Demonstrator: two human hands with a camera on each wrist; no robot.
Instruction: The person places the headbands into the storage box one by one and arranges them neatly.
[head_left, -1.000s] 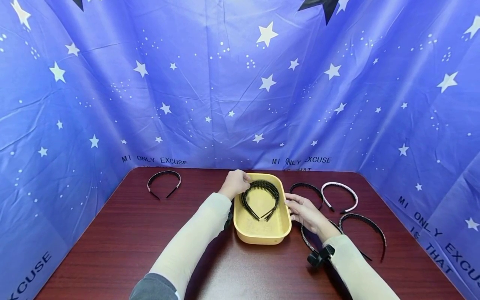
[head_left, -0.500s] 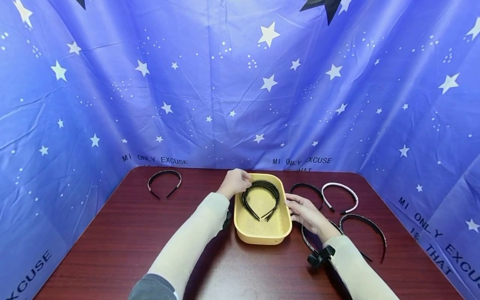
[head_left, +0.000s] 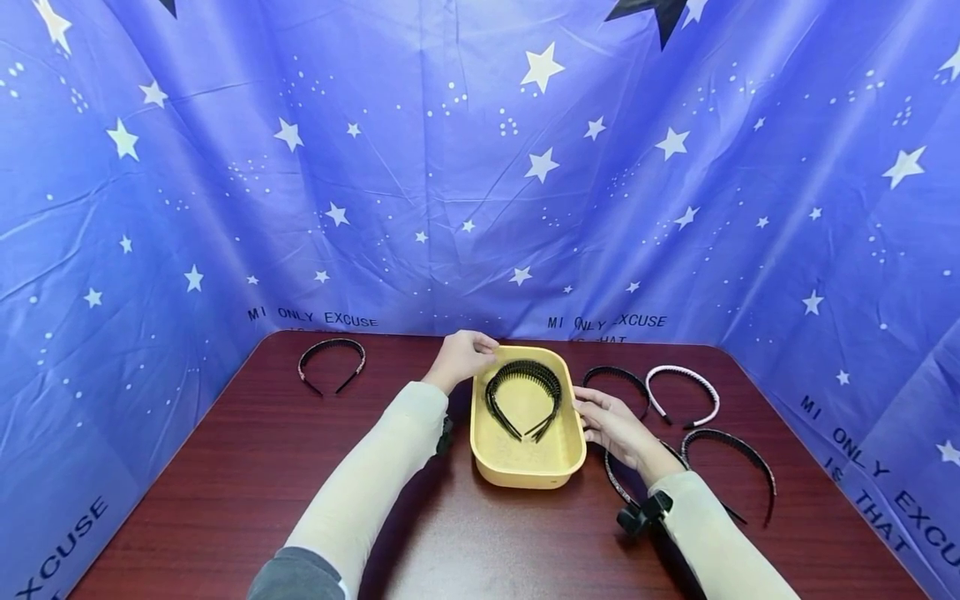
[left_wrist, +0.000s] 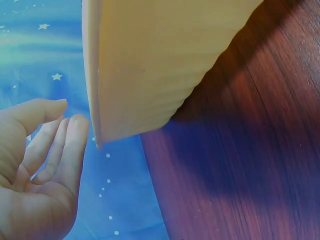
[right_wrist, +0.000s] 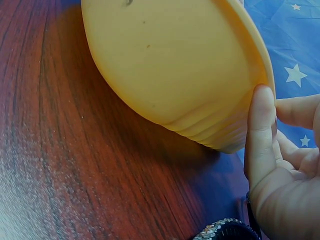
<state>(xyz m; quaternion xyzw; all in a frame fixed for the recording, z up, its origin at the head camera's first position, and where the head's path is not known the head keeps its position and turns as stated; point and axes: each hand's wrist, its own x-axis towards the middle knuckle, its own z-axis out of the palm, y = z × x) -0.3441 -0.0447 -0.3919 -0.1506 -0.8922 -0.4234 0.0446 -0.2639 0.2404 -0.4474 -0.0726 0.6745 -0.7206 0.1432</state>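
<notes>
A yellow plastic basin [head_left: 528, 481] stands on the table with several black toothed headbands [head_left: 525, 369] nested together inside. My left hand [head_left: 463, 358] is just off its far left corner, fingers loosely bent and holding nothing. In the left wrist view a small gap separates the fingertips [left_wrist: 77, 122] from the basin's rim. My right hand [head_left: 613, 423] holds the basin's right rim, with the thumb [right_wrist: 262, 112] against the outer wall and the index finger at the rim's edge.
A headband [head_left: 332, 344] lies alone at the back left of the dark red wooden table [head_left: 247, 483]. Right of the basin are a white headband [head_left: 686, 372], a black one [head_left: 611, 371] and patterned ones [head_left: 738, 442], partly under the right arm. A starry blue cloth [head_left: 420, 167] surrounds the table.
My left hand has drawn back from inside the basin's far left edge, up and to the left, and has come off the headbands. The right hand and basin have stayed in place.
</notes>
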